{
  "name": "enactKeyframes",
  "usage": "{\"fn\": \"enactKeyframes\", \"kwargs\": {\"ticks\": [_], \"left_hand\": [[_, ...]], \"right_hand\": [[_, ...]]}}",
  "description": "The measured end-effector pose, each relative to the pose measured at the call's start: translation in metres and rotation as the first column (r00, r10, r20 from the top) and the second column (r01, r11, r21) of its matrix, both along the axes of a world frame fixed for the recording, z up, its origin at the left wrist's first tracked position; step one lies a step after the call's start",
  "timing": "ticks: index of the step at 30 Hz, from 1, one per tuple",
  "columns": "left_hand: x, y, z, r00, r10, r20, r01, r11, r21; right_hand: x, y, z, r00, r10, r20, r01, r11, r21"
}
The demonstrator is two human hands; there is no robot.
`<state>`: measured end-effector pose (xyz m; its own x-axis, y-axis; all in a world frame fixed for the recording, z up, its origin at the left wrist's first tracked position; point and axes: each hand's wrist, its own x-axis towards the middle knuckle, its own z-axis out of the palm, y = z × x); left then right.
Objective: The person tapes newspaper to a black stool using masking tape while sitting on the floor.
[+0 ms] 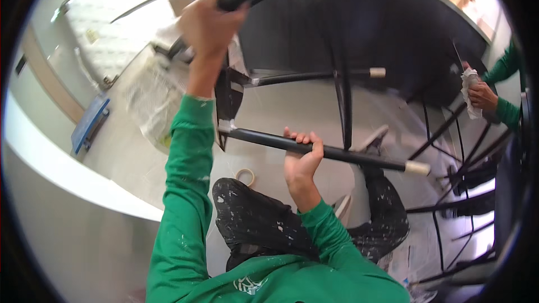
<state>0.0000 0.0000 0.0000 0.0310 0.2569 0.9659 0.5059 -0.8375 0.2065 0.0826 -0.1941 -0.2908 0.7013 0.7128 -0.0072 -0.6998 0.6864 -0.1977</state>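
Observation:
A black chair (346,95) with tubular legs is tipped over in front of me. Pale caps cover two leg ends, and whitish patches mark the joints nearest me. My left hand (210,25), slightly blurred, is closed around a thick black bar at the top of the frame. Lower down, my right hand (303,160) wraps its fingers around the nearer leg, roughly midway along it. The far upper part of the chair blends into a dark surface behind it.
A tan tape roll (245,177) lies on the floor by my knee. Left are a plastic-covered bundle (154,95) and a blue dolly (90,123). At right, a green-sleeved person's hand (484,96) holds a crumpled white cloth (470,92), above several thin black legs (443,134).

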Motion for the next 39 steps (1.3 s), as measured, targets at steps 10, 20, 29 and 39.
{"fn": "enactKeyframes", "kwargs": {"ticks": [10,20,29,39], "left_hand": [[0.067,-0.077,0.059,0.855,0.011,-0.519,0.221,0.896,0.384],[0.157,-0.120,0.000,0.606,0.152,-0.780,0.444,0.749,0.491],[0.199,-0.162,-0.045,0.210,0.243,-0.947,0.447,0.837,0.314],[0.212,-0.142,-0.127,0.199,0.135,-0.971,0.453,0.866,0.213]], "right_hand": [[-0.051,0.042,0.021,0.849,0.462,-0.257,-0.458,0.885,0.080],[-0.049,0.104,-0.028,0.726,0.625,-0.286,-0.586,0.780,0.218],[-0.049,0.092,-0.002,0.706,0.693,-0.149,-0.669,0.721,0.182],[-0.048,0.093,-0.028,0.721,0.683,-0.120,-0.664,0.730,0.165]]}}
